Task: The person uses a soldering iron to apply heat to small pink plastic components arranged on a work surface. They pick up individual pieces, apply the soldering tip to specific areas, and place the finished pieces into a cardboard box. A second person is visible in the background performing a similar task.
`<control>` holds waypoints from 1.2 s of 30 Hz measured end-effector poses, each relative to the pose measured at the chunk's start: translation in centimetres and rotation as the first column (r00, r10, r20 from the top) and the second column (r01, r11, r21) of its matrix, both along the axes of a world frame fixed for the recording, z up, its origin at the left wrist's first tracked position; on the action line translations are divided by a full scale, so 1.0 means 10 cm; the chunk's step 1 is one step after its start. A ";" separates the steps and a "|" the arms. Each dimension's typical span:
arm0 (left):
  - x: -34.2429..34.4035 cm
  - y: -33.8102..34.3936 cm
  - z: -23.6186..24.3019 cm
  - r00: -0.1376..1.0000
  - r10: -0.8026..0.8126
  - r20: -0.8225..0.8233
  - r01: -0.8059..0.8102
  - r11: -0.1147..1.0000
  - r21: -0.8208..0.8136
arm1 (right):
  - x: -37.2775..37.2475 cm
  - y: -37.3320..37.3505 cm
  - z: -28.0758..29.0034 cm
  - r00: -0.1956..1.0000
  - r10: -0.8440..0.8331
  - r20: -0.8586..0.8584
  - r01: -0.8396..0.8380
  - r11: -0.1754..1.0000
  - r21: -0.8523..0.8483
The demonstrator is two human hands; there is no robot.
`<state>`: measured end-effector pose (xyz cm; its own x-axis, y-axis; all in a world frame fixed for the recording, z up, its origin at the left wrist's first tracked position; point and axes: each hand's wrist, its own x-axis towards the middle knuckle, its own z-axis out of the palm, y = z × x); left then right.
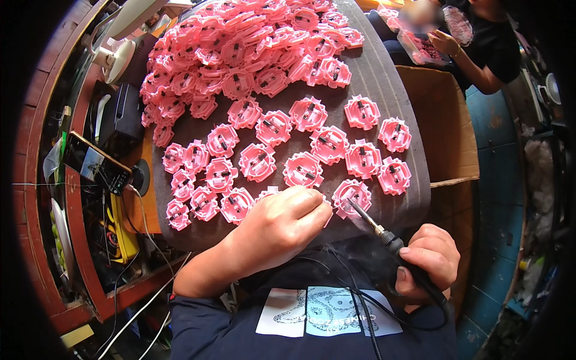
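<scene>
My right hand (429, 259) is closed round the black handle of a soldering iron (389, 237) at the lower right. The iron's metal tip reaches into a round pink plastic part (351, 207), touching or just above the small piece inside it. A faint haze hangs near the tip. Left of it, my left hand (288, 219) is curled with its knuckles up over the row nearest me. Its fingertips are hidden, and so is whatever they pinch. Partly under this hand lies another pink part (267, 193). Several similar parts with small black pieces inside, such as one pink part (303, 170), lie beyond.
A big heap of pink parts (240, 48) covers the far side of the dark work surface (384, 78). At left are a phone (96, 162) on a cable and a black box (123, 117). A cardboard box (441, 120) stands right; a co-worker's hand (445, 43) is beyond.
</scene>
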<state>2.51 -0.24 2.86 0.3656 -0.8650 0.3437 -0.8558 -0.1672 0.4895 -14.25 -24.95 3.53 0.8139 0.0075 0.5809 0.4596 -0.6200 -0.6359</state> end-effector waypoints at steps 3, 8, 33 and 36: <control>0.01 0.00 -0.01 1.000 -0.002 0.010 0.002 1.000 0.015 | 0.02 0.01 0.02 1.000 0.006 -0.005 -0.006 1.000 -0.009; 0.00 0.00 -0.02 1.000 0.012 -0.001 -0.012 1.000 0.025 | 0.02 0.00 0.01 1.000 0.022 -0.007 -0.022 1.000 -0.019; 0.02 -0.10 -0.04 1.000 0.012 0.021 -0.013 1.000 0.015 | 0.07 -0.02 -0.02 0.999 0.032 0.005 -0.032 0.999 -0.008; 0.02 -0.06 0.02 0.999 0.013 0.043 -0.013 1.000 -0.003 | 0.05 -0.01 -0.02 1.000 0.016 0.013 -0.016 1.000 0.005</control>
